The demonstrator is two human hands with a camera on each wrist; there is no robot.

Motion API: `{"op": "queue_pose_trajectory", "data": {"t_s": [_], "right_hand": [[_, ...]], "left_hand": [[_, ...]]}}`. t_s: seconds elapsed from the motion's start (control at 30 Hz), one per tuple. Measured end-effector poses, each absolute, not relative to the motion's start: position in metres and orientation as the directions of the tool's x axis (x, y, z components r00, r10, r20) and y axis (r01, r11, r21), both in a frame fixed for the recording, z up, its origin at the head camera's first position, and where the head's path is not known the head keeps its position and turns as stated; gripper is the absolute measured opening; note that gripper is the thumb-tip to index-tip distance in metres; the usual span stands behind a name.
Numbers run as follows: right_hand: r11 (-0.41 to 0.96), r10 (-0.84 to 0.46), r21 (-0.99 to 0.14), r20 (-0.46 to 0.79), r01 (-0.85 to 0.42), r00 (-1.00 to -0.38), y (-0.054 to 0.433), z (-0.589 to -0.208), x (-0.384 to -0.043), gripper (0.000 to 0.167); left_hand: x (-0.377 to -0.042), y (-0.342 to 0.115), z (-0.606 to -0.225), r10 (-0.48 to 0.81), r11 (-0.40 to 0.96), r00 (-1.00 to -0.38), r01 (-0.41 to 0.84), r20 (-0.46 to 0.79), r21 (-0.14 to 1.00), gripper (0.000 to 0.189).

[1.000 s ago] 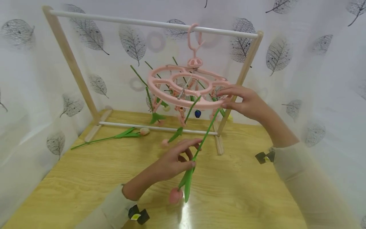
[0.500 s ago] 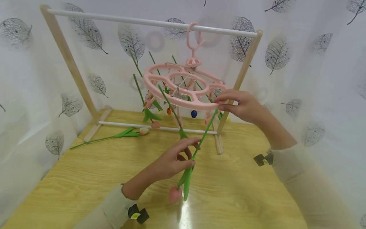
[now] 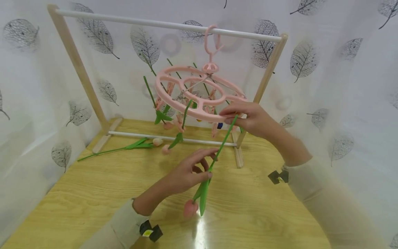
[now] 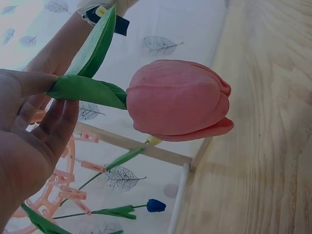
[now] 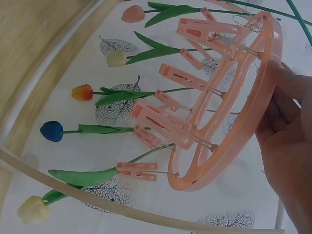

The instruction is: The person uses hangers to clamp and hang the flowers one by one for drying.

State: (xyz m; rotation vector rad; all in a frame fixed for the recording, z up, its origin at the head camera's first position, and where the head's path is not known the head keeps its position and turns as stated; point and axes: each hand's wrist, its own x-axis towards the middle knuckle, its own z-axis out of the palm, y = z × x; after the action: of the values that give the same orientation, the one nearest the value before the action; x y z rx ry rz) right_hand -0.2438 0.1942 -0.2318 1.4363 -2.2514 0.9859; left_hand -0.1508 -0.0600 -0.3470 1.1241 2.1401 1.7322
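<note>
My left hand [image 3: 189,173] pinches an artificial pink tulip [image 4: 178,100] near its leaves between thumb and fingers. The bloom points down toward me and the green stem slants up to the right, its tip near my right hand [image 3: 253,119]. That hand grips the near right rim of a round pink clip hanger [image 3: 205,116], thumb and fingers on its edge. In the right wrist view, pink clothespins [image 5: 183,77] dangle from the hanger. Several hold tulips by the stem, blooms down: blue [image 5: 51,131], orange [image 5: 82,92], cream [image 5: 33,209] and pink [image 5: 133,13].
The hanger hooks over the white top rod [image 3: 140,21] of a stand with wooden posts [image 3: 77,65]. A pale pink tulip [image 3: 157,142] lies on the wooden table [image 3: 248,200] at the stand's left. A leaf-print curtain [image 3: 329,86] surrounds the table.
The right hand has moved left along with the rim, and the hanger has turned and tilted. Its clipped tulips have swung. My left hand has stayed nearly still with its tulip.
</note>
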Motion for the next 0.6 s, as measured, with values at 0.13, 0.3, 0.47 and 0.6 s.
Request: {"op": "queue_pose_trajectory", "data": {"t_s": [0.13,0.3,0.47,0.6], "right_hand": [[0.315,-0.681,-0.378,0.55,-0.871,-0.485,0.19,-0.23,-0.241,0.029],[0.382,-0.679,-0.406,0.486,-0.83,-0.55,0.189,-0.224,-0.237,0.024],[0.419,-0.672,-0.471,0.415,-0.777,-0.614,0.193,-0.219,-0.235,0.022],[0.41,-0.66,-0.487,0.425,-0.771,-0.62,0.197,-0.217,-0.234,0.022]], "left_hand": [[-0.156,-0.063,-0.349,0.655,0.037,-0.679,0.468,0.332,0.883,0.065],[-0.165,-0.072,-0.352,0.71,0.104,-0.644,0.496,0.285,0.862,0.063],[-0.171,-0.078,-0.356,0.743,0.178,-0.637,0.483,0.205,0.858,0.061],[-0.175,-0.077,-0.361,0.755,0.21,-0.635,0.469,0.163,0.858,0.06]]}}
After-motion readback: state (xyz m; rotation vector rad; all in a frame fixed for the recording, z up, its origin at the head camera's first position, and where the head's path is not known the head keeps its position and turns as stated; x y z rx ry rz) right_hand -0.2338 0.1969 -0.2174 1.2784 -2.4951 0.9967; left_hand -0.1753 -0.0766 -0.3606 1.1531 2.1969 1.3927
